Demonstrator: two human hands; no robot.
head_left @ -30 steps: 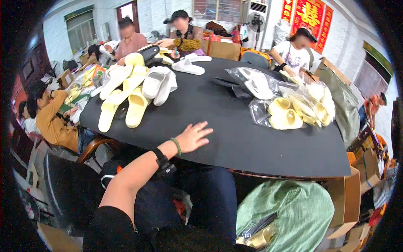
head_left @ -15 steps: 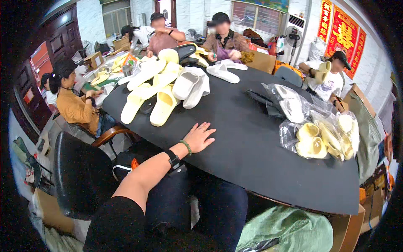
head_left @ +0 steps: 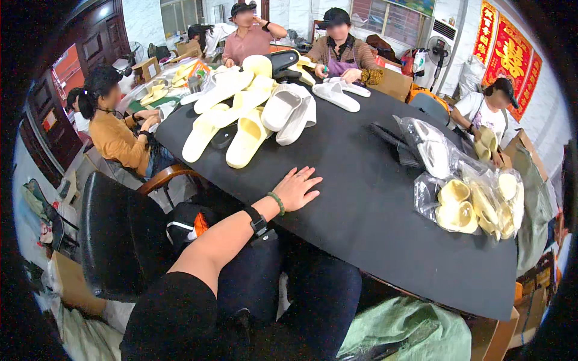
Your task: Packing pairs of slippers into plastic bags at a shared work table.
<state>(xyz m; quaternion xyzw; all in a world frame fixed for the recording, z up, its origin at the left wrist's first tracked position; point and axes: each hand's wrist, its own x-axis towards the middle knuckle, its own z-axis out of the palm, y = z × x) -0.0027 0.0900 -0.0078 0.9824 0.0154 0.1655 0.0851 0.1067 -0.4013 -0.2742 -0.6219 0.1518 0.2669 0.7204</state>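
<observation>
My left hand point(head_left: 295, 189) lies palm down on the near edge of the black table point(head_left: 361, 210), its fingers spread and nothing in them. Beaded and black bands circle that wrist. Beyond the fingertips rises a pile of slippers; a pale yellow slipper point(head_left: 248, 139) is nearest to the hand. Grey-white slippers point(head_left: 289, 111) and a black slipper point(head_left: 282, 63) lie in the same heap. To the right are clear bags with yellow slippers point(head_left: 456, 207) and white slippers point(head_left: 432, 150). My right hand is out of view.
A black chair point(head_left: 117, 240) stands at my left, and a green sack point(head_left: 409, 331) lies under the table's near right. Co-workers sit around the far side and at the left; a person at right holds a yellow-beige slipper point(head_left: 485, 143). A white slipper pair point(head_left: 337, 96) rests farther back.
The whole view has shifted slightly; my left hand stays flat on the table. The person at right has lowered the slipper, and the person at back left has changed arm position.
</observation>
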